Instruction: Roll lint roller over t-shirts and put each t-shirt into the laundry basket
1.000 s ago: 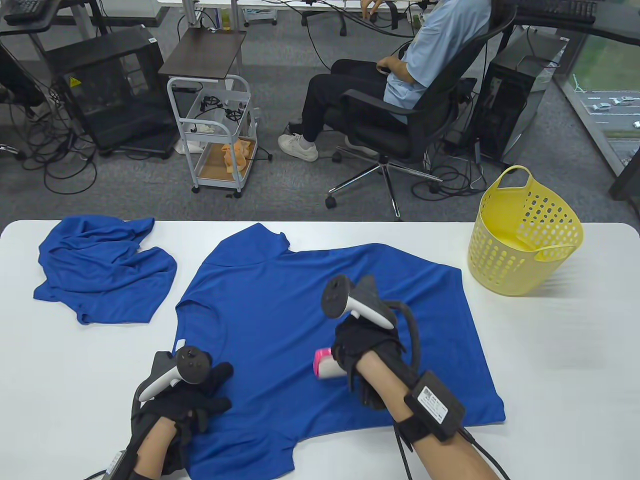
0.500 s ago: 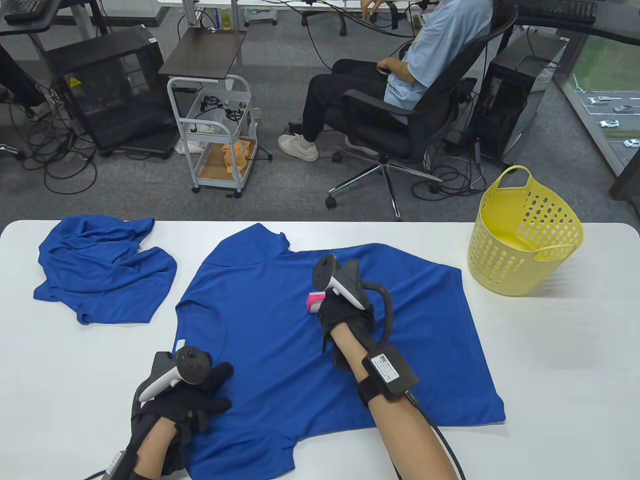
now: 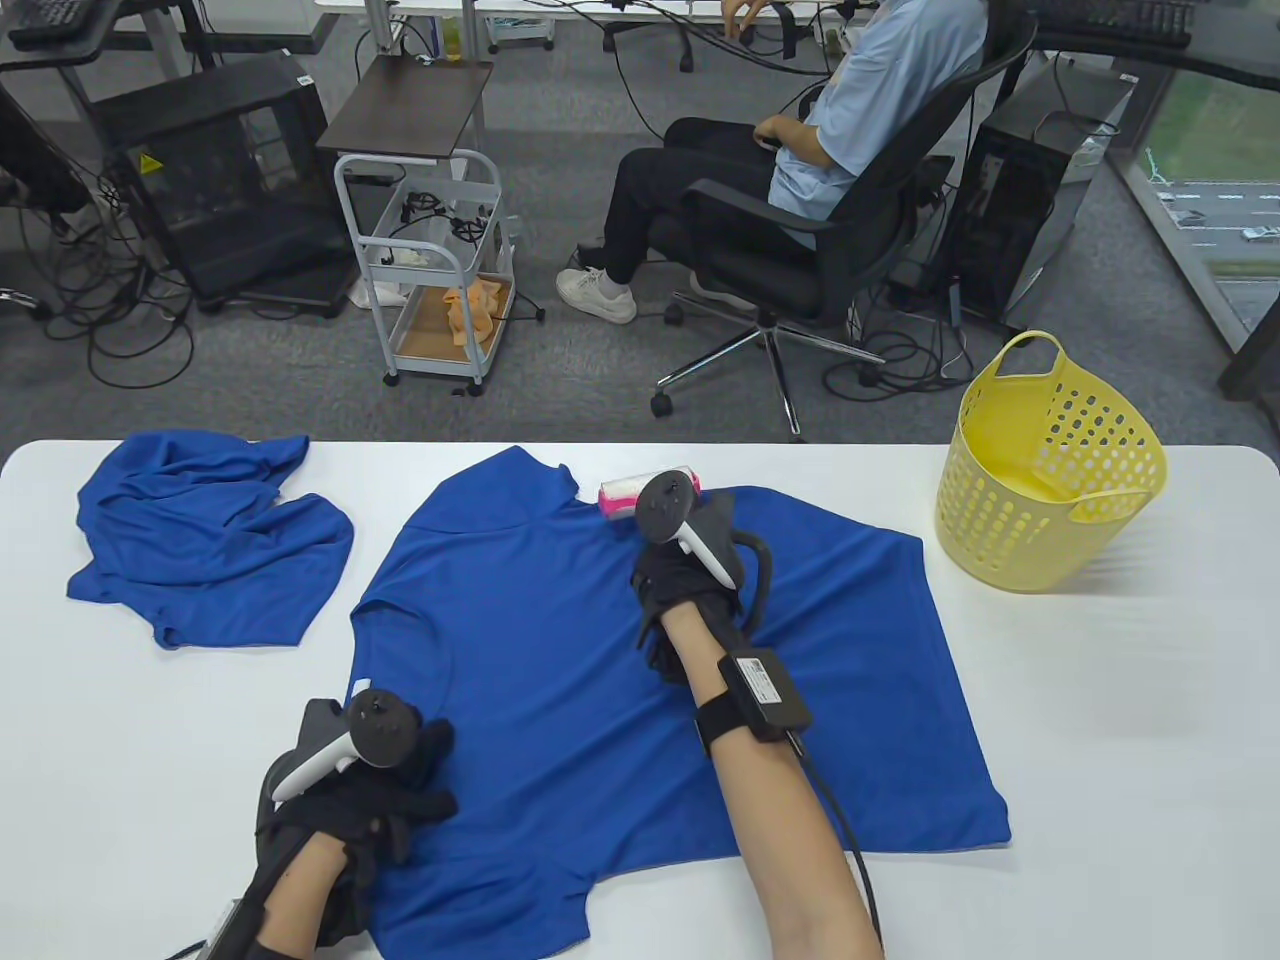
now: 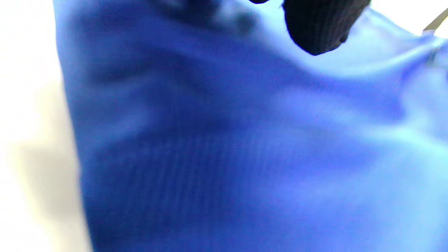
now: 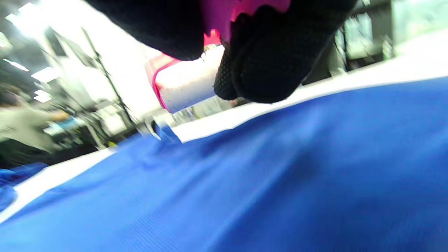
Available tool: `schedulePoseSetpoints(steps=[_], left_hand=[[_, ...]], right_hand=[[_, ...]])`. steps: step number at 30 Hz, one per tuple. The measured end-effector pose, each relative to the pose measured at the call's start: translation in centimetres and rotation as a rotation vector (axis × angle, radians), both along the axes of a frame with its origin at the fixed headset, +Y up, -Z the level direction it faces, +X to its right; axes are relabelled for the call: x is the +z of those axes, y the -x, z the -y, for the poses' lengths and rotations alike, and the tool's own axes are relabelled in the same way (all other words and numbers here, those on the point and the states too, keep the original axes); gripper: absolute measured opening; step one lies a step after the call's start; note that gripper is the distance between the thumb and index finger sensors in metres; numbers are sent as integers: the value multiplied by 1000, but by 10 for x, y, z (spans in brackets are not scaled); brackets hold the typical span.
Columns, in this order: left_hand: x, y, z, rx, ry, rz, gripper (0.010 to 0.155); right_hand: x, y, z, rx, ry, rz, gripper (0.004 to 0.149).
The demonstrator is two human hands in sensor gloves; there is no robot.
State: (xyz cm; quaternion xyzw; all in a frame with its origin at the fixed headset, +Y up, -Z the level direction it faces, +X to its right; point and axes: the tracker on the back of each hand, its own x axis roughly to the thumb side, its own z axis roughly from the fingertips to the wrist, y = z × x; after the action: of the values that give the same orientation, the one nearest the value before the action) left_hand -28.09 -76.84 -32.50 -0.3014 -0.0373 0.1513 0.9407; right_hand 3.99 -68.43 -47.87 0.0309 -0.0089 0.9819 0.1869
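While the left hand [image 3: 375, 800] lies flat with fingers spread on the near left corner of the flat-spread blue t-shirt [image 3: 560, 640], pinning it to the white table [image 3: 1100, 720], the right hand [image 3: 690, 585] has its fingers wrapped round the pink-and-white lint roller [image 3: 632, 494]. That roller sits at the shirt's far edge, right by the collar. Off to the left there's a second crumpled blue t-shirt [image 3: 205, 535], and the yellow perforated plastic laundry basket [image 3: 1045, 470] stands on the far right of the table.
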Motion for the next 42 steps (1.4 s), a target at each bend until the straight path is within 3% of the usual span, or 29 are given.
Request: schedulePoseSetpoints(steps=[2, 6, 9, 13, 15, 19, 24, 27, 30, 33, 34, 36, 38, 40, 42], left_hand=[[3, 3, -29, 108, -107, -90, 77], [24, -28, -96, 311, -499, -186, 65], [36, -79, -120, 499, -512, -74, 62], [41, -118, -130, 650, -470, -37, 70], [47, -124, -128, 716, -429, -35, 73], [54, -126, -119, 654, -391, -54, 66], [48, -125, -99, 832, -312, -85, 73], [48, -125, -88, 707, -350, -82, 69], [47, -114, -75, 618, -364, -137, 69], [47, -91, -65, 552, -355, -258, 72], [47, -86, -63, 516, -359, -269, 73], [49, -80, -58, 420, -319, -266, 73], [52, -82, -56, 370, -239, -291, 72], [55, -90, -52, 370, -136, -302, 72], [58, -104, -48, 309, -56, -264, 72]], right_hand=[[35, -1, -20, -25, -94, -50, 66], [112, 4, -50, -74, -316, -192, 66], [159, 17, -56, -113, -418, -293, 67], [202, 29, -48, -240, -471, -457, 68], [209, 19, -44, -252, -446, -452, 69], [207, 2, -27, -449, -258, -660, 69], [206, -4, -4, -582, -101, -740, 73], [204, -10, 6, -532, -57, -758, 68], [202, -30, 12, -379, -83, -664, 60], [195, -70, 27, -124, -110, -458, 62], [188, -90, 36, -23, -75, -323, 63], [176, -126, 57, 125, 119, -88, 67], [168, -153, 75, 166, 260, 92, 69], [168, -168, 90, 211, 390, 246, 71], [168, -176, 105, 258, 542, 295, 73]])
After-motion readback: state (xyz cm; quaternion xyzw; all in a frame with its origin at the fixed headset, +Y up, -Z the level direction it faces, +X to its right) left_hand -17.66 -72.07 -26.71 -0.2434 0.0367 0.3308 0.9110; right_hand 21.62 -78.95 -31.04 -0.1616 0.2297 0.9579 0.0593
